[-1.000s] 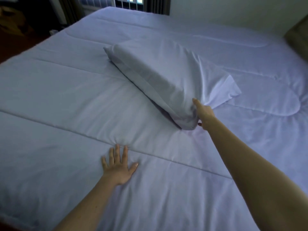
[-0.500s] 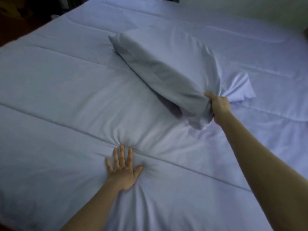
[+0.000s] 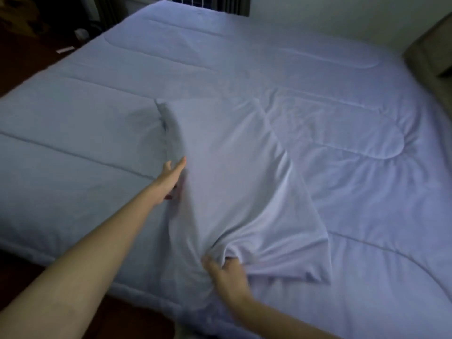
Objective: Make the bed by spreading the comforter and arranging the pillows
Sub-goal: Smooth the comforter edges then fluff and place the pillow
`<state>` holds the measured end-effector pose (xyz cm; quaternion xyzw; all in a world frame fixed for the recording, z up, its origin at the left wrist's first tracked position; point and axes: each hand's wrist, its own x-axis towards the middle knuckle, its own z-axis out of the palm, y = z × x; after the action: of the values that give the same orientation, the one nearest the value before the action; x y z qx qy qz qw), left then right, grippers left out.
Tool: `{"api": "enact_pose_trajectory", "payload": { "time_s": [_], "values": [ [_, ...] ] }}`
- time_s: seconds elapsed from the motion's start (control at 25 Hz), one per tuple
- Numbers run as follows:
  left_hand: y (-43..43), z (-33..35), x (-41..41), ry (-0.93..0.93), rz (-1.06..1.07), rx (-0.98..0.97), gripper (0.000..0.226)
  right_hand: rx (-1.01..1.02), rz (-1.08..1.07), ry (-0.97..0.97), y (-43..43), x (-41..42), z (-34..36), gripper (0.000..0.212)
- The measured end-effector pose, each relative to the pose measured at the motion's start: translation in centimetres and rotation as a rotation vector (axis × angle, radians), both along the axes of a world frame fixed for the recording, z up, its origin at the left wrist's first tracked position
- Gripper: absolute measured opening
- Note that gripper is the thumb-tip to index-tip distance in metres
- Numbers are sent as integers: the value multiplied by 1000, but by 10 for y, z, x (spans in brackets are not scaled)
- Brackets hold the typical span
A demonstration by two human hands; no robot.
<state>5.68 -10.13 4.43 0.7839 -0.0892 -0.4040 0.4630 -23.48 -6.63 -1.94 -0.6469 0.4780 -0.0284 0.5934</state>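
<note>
**Pillow Position on Comforter**

Right hand (image 3: 226, 277): at the near end of the pillow (image 3: 232, 172), fingers curled into bunched pillowcase fabric. Left hand (image 3: 172, 178): fingers straight and together, laid against the pillow's left side. The pillow lies lengthwise on the lavender quilted comforter (image 3: 354, 192), which extends flat beyond the pillow's far end.

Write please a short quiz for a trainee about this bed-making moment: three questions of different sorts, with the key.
1. True or false: the pillow lies on the comforter.
2. Which hand grips the bunched near end of the pillow? A) left hand B) right hand
3. Fill in: the left hand touches the pillow's ____ side, as the head camera sees it.
Key: 1 true; 2 B; 3 left.
</note>
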Motion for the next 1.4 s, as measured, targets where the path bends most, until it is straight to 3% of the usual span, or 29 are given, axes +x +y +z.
{"api": "enact_pose_trajectory", "payload": {
  "time_s": [0.12, 0.2, 0.24, 0.28, 0.4, 0.44, 0.52, 0.6, 0.68, 0.84, 0.96, 1.24, 1.4],
  "values": [
    [28, -25, -40, -71, 115, -4, 85, 95, 399, 231, 50, -43, -25, 34],
    [42, -44, -62, -136, 189, 6, 83, 158, 780, 139, 32, -49, -19, 25],
    [43, -48, -64, -169, 218, 8, 82, 128, 815, 116, 2, -45, -15, 23],
    [40, -46, -63, -187, 234, 4, 80, 59, 722, 143, -36, -39, -12, 26],
    [22, -42, -47, -176, 254, -3, 78, -557, 152, 292, -193, -10, -5, 29],
    [17, -41, -40, -154, 262, -19, 76, -614, 18, 319, -235, -6, -2, 38],
    [7, -42, -28, -107, 282, -93, 70, -398, -108, 328, -297, 3, -15, 76],
    [-3, -45, -14, -93, 335, -130, 73, -128, -172, 225, -320, 17, -26, 92],
    [-10, -46, -1, -88, 387, -123, 78, -20, -191, 96, -322, 28, -32, 85],
    [-17, -37, 19, 47, 386, -84, 59, -175, -191, -10, -322, 36, -19, 40],
    [-13, -22, 23, 118, 320, -62, 47, -196, -195, -88, -319, 42, 13, 27],
    [-38, 96, 26, 3, 118, -432, 33, -501, -245, -332, -326, 42, 125, 27],
    [-38, 181, 18, -11, 20, -697, 56, -595, -320, -607, -336, 9, 193, 21]
  ]
}}
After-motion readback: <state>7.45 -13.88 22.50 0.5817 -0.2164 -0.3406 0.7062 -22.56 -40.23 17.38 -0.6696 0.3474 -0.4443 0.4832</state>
